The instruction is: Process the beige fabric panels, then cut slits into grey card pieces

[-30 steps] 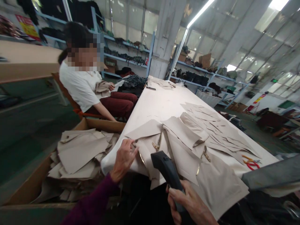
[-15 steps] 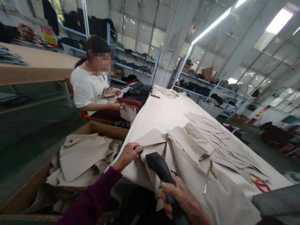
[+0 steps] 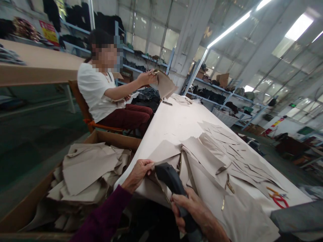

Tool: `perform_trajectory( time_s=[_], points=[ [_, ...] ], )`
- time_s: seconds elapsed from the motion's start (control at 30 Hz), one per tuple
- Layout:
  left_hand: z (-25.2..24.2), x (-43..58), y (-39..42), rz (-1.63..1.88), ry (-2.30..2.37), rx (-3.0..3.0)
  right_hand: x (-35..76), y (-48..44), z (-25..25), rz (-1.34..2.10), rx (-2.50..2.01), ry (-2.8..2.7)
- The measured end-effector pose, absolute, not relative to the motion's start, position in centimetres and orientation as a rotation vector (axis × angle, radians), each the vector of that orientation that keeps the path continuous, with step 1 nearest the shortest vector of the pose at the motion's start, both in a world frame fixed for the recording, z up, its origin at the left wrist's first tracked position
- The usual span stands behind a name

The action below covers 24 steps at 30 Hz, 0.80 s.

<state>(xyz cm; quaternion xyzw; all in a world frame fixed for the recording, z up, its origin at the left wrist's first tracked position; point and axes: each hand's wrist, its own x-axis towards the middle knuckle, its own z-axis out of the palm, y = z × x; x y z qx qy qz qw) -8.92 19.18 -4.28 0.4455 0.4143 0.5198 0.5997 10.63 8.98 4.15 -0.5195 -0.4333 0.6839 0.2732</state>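
Observation:
My left hand (image 3: 139,173) pinches the edge of a beige fabric piece (image 3: 163,152) at the near left corner of the white table (image 3: 168,126). In my right hand (image 3: 195,211) is a black, curved handheld tool (image 3: 169,176), its kind unclear. The tool's wide head lies against the fabric, just right of my left fingertips. Part of the cloth hangs over the table edge beneath it. More beige fabric pieces (image 3: 209,174) are heaped to the right, some with brass-coloured zips (image 3: 229,184).
A cardboard box (image 3: 27,201) of beige pieces (image 3: 88,168) stands at my left. Beyond it a co-worker (image 3: 98,94) sits on a chair, holding up a beige piece (image 3: 165,84). Red-and-orange-handled scissors or cutters (image 3: 280,200) lie at right, near a grey block (image 3: 297,215).
The co-worker's arm has risen from the lap, lifting a beige piece out over the table's far left side. My hands and the black tool have hardly moved.

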Motion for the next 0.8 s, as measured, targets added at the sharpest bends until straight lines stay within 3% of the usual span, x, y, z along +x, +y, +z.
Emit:
perform_trajectory(
  time_s=[0.23, 0.4, 0.5, 0.63, 0.8],
  points=[
    [-4.3, -9.3, 18.6, 1.151, 0.922, 1.144, 9.6, 11.9, 4.3, 1.773, -1.276, -1.262],
    [-4.4, -9.5, 16.5, 1.168, 1.283, 1.305, 11.1, 12.0, 6.5, 1.760, -1.268, -1.071],
    [-4.3, -9.2, 13.2, 1.334, 1.433, 1.105, 13.4, 8.9, 7.0, 1.731, -1.310, -1.021],
    [-3.6, -7.5, 9.6, 1.333, 1.120, 0.612, 15.4, 4.6, 5.9, 1.730, -1.372, -0.966],
    [-2.5, -5.5, 10.9, 1.395, 0.935, 0.413, 16.1, 1.9, 4.8, 1.738, -1.346, -0.996]
  ],
)
